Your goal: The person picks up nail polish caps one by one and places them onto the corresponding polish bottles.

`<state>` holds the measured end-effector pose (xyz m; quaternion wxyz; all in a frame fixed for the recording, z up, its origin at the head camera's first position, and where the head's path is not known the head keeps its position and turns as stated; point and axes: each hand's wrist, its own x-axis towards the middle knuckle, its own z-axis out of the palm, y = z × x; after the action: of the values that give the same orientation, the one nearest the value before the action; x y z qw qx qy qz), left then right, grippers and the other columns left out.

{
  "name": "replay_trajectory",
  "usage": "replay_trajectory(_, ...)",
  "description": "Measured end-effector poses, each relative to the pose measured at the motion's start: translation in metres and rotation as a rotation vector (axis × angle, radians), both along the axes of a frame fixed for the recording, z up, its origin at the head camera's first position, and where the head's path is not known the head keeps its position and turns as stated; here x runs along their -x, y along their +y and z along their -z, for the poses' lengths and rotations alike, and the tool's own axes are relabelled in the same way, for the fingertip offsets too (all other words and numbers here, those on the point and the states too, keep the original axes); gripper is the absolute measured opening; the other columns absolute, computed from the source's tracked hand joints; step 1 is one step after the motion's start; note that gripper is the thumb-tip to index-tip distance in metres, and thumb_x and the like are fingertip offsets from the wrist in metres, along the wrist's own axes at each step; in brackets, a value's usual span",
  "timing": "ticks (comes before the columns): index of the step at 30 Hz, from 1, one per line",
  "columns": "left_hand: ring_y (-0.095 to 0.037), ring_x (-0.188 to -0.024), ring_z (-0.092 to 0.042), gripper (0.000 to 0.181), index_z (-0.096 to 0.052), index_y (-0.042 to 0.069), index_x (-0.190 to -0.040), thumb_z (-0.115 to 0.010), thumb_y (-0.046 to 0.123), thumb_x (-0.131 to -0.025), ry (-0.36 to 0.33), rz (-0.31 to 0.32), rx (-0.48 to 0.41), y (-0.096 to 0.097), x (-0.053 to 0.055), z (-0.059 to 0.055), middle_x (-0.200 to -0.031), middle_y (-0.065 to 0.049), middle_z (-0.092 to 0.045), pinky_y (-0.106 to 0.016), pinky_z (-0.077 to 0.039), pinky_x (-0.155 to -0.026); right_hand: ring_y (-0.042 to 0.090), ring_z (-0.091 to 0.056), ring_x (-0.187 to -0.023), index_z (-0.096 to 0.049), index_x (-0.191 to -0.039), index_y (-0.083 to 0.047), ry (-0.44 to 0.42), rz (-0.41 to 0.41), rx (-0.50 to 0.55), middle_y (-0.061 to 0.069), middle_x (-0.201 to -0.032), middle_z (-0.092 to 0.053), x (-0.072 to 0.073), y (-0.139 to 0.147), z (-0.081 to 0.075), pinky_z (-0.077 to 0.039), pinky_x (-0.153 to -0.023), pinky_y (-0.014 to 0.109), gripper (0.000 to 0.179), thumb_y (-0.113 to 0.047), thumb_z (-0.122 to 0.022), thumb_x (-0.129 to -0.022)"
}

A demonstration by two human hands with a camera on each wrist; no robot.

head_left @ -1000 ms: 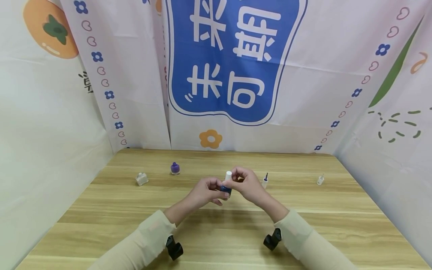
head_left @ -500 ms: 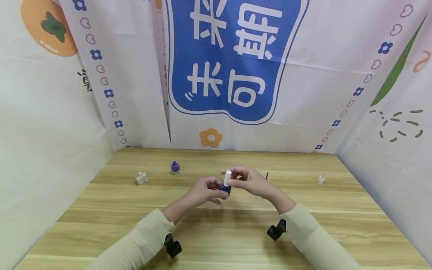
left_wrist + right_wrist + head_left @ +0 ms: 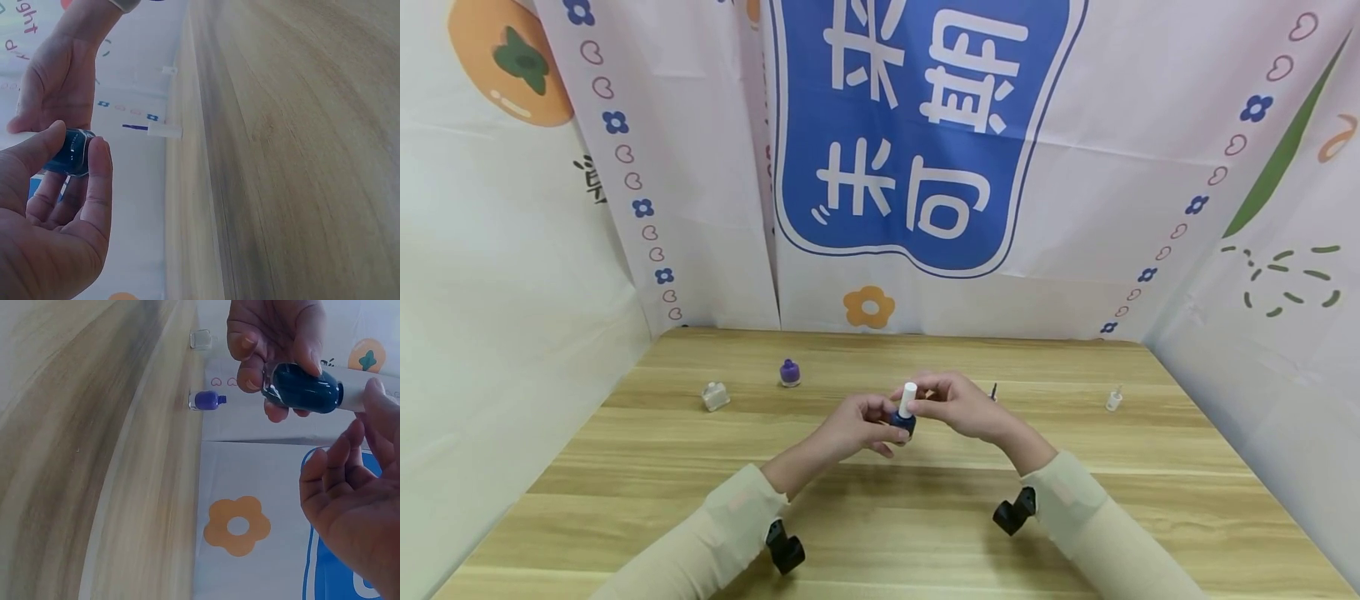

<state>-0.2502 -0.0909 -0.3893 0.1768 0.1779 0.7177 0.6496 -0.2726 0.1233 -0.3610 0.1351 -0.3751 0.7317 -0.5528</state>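
Observation:
Between both hands, above the middle of the table, is a dark blue nail polish bottle (image 3: 905,423) with a tall white cap (image 3: 908,400) on top. My left hand (image 3: 855,429) pinches the glass body between thumb and fingers. At the cap, my right hand (image 3: 955,406) has its thumb on the near side and a forefinger behind it. In the right wrist view the bottle (image 3: 303,389) shows dark teal-blue, its cap (image 3: 353,389) meeting the neck. Behind the right hand stands a white cap with a purple brush (image 3: 993,393), largely hidden in the head view.
On the wooden table (image 3: 880,542), an uncapped purple polish bottle (image 3: 789,373) and a clear bottle (image 3: 715,397) stand at the back left. A white cap with its brush upward (image 3: 1113,400) stands at the back right. Printed cloth (image 3: 1075,217) encloses the table's back and sides.
My right hand has turned and shifted slightly right, so more of the white cap shows and the purple brush's cap is more covered. The left hand keeps its hold on the bottle.

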Motion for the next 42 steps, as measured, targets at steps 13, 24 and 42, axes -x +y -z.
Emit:
replay_trajectory(13, -0.021, -0.084, -0.067, 0.023, -0.064, -0.004, -0.104, -0.074, 0.008, -0.086, 0.015, -0.026, -0.005, 0.002, 0.0, 0.0, -0.095, -0.011, -0.068, -0.038, -0.059, -0.07, 0.02, -0.052, -0.075, -0.065, -0.093, -0.007, 0.046, 0.252, 0.02, 0.006, -0.085, -0.059, -0.004, -0.01, 0.011, -0.044, -0.061, 0.026, 0.014, -0.018, -0.072, -0.09)
replay_trajectory(24, -0.021, -0.082, -0.068, 0.019, -0.064, -0.005, -0.102, -0.072, 0.004, -0.087, 0.032, -0.024, -0.023, 0.004, -0.001, 0.003, -0.091, -0.01, -0.069, -0.039, -0.059, -0.069, 0.017, -0.048, -0.068, -0.054, -0.085, -0.005, 0.017, 0.281, 0.018, 0.007, -0.083, -0.057, -0.008, -0.014, 0.013, -0.044, -0.057, 0.025, 0.022, -0.016, -0.074, -0.088)
replay_trajectory(42, -0.022, -0.084, -0.068, 0.022, -0.064, -0.004, -0.102, -0.074, 0.007, -0.086, 0.018, -0.006, -0.023, 0.002, 0.001, 0.0, -0.094, -0.012, -0.068, -0.039, -0.059, -0.071, 0.031, -0.057, -0.093, -0.065, -0.119, -0.002, 0.019, 0.009, -0.027, 0.012, -0.103, -0.06, 0.001, 0.003, -0.005, -0.054, -0.081, 0.034, 0.023, -0.01, -0.056, -0.099)
